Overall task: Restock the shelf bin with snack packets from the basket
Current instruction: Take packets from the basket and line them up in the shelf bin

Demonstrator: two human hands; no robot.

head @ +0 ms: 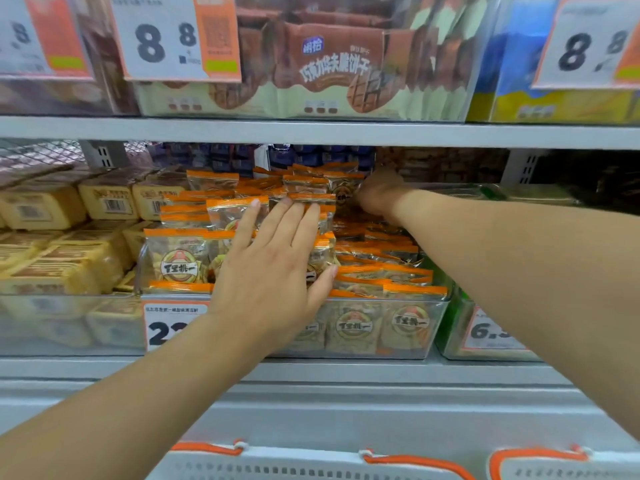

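Packets point(242, 233) heaped high in the bin point(408, 348): keep your flat, open left hand point(273, 268) bracing them while your right hand point(379, 195), grip hidden, tucks at one o'clock.

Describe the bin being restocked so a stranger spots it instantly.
Look at the middle shelf, below the chocolate biscuit boxes. The clear bin at its centre holds orange-topped snack packets, left hand flat on them. Yellow cakes sit left, a green bin right.

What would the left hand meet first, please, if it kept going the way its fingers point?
The left hand already lies flat on the orange-topped snack packets; pushing on, it likely meets more packets stacked behind.
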